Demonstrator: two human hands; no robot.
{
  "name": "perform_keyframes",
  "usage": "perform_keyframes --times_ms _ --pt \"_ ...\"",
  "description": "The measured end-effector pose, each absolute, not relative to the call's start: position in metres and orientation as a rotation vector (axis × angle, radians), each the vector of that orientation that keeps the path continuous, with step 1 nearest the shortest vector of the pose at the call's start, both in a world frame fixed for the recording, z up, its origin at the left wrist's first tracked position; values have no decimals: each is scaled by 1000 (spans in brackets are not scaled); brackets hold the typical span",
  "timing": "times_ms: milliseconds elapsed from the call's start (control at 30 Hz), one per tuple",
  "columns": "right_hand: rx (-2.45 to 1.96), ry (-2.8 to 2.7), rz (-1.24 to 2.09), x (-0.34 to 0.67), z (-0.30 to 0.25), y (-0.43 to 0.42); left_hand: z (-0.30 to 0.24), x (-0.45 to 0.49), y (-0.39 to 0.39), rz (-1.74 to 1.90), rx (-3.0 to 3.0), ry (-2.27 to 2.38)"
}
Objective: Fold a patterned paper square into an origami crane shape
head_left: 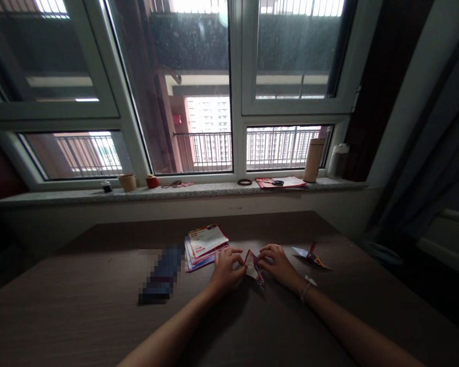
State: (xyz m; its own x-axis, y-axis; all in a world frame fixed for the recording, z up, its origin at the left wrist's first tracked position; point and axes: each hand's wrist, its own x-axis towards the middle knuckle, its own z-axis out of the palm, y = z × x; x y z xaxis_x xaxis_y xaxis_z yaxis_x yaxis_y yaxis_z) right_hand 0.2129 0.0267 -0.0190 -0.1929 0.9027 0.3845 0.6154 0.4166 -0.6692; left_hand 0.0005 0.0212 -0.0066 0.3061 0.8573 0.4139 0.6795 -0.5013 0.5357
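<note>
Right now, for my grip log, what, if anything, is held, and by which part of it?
A folded paper: the left hand holds its left edge, the right hand its upper right side.

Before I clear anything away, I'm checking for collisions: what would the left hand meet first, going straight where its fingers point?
The folded paper, which the left hand seems to pinch; beyond it, the right hand, though depth is unclear.
</note>
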Motion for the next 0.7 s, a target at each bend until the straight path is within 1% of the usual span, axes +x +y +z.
perform_keyframes --times_ms 200,433,700 --pt "-1305 -1966 476 213 -19 26 -3 1 20 1043 2294 1387" --pt "-1224 -1918 491 212 -21 28 -5 0 22 1053 2319 1366" --pt "-1256 -1962 503 210 -17 25 0 2 18 1032 2305 1353"
